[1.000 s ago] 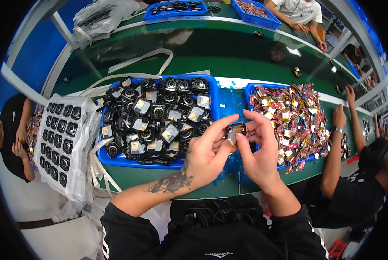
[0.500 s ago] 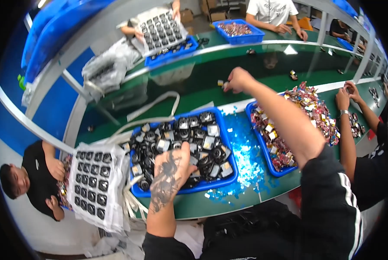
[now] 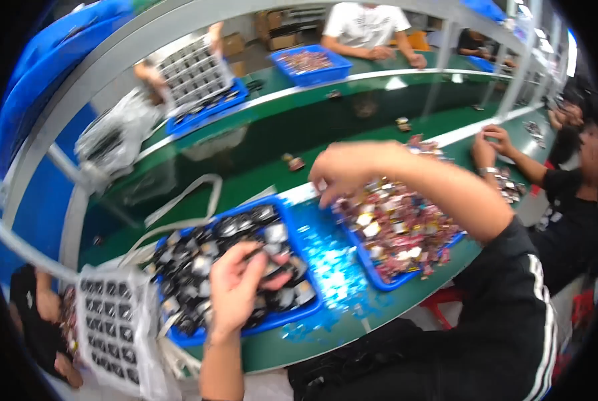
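Note:
My left hand [image 3: 231, 287] is over a blue tray [image 3: 318, 294] heaped with black square modules [image 3: 199, 267] that have round centres and silver patches. Its bent fingers and thumb close around a small black part [image 3: 271, 269], blurred by motion. My right hand [image 3: 346, 170] hangs above the near rim of the conveyor, at the far left corner of a second blue tray [image 3: 382, 284]. Bent but apart, its fingers show a pale gap and nothing held. Reddish circuit pieces [image 3: 406, 227] with white and yellow bits fill that tray. One such piece [image 3: 293, 162] lies alone on the green belt.
Blue scraps [image 3: 332, 267] cover the green table between the trays. A white pocketed tray of black modules [image 3: 112, 327] stands at left. White strapping [image 3: 212, 194] loops beside the belt. Co-workers sit at right, left and across, near a blue bin [image 3: 312, 73].
The view has swung, shifting the scene left and down. My right hand has drawn back from the belt, leaving the circuit piece there. My left hand has turned, showing its thumb and fingers.

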A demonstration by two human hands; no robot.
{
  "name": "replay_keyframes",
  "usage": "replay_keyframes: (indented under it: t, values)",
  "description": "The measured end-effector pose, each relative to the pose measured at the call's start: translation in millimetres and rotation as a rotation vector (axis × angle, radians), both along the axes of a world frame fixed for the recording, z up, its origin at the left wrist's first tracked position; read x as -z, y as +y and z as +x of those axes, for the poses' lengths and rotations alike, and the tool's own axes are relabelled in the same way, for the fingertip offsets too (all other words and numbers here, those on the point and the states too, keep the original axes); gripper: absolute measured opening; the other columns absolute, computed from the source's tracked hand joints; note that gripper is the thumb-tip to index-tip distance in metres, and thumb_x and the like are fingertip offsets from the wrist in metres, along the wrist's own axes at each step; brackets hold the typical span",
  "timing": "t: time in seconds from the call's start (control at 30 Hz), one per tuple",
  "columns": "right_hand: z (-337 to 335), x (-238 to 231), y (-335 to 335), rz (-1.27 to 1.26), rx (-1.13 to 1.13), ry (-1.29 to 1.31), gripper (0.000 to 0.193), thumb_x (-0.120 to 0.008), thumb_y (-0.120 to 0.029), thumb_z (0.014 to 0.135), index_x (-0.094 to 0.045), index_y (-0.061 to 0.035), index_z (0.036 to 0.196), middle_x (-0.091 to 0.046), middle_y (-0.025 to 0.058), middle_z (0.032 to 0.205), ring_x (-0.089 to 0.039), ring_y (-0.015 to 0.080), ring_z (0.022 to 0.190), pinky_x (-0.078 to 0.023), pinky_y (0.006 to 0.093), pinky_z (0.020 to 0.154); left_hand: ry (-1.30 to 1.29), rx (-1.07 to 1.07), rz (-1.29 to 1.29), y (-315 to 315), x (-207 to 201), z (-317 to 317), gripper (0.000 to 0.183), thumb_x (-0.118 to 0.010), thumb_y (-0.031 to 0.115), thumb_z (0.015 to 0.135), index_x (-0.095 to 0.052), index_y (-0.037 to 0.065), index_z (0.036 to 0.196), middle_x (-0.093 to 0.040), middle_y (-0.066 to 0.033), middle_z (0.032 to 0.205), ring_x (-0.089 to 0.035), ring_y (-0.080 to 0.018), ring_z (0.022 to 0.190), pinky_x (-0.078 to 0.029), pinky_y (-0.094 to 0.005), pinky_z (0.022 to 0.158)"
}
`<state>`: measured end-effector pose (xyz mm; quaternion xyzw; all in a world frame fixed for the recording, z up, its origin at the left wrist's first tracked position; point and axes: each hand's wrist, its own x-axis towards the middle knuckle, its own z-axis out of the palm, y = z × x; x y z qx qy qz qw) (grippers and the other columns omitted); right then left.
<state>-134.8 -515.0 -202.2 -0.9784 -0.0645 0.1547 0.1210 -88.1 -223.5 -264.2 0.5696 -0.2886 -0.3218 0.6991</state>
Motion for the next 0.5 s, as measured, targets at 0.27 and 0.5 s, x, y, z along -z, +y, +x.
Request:
replay_keyframes:
  t: [0.27, 0.5]
  values:
    - [-15, 86, 59, -0.345, -0.168, -0.405, 0.012, -0.062, -0.016, 0.073, -0.07, -0.0075, 0.076, -0.065, 0.0112, 0.09, -0.062, 0.0265, 0.086, -0.05, 0.0396, 0.066, 0.045, -0.101, 0.047, 20, 0, -7, 0.03, -0.053, 0.008, 0.097, -0.05, 0.007, 0.127, -0.061, -0.0011, 0.088, -0.055, -0.0079, 0.067, -0.043, -0.0185, 0.053]
    - [-44, 74, 50, -0.291, 0.04, -0.617, 0.014, -0.059, -0.013, 0.077, -0.066, -0.0052, 0.086, -0.064, 0.0135, 0.087, -0.061, 0.0311, 0.089, -0.049, 0.0416, 0.071, 0.071, -0.077, 0.104, -1, -15, -36, 0.031, -0.055, 0.007, 0.095, -0.05, 0.008, 0.126, -0.046, 0.0043, 0.076, -0.037, -0.0013, 0.056, -0.028, -0.0143, 0.048]
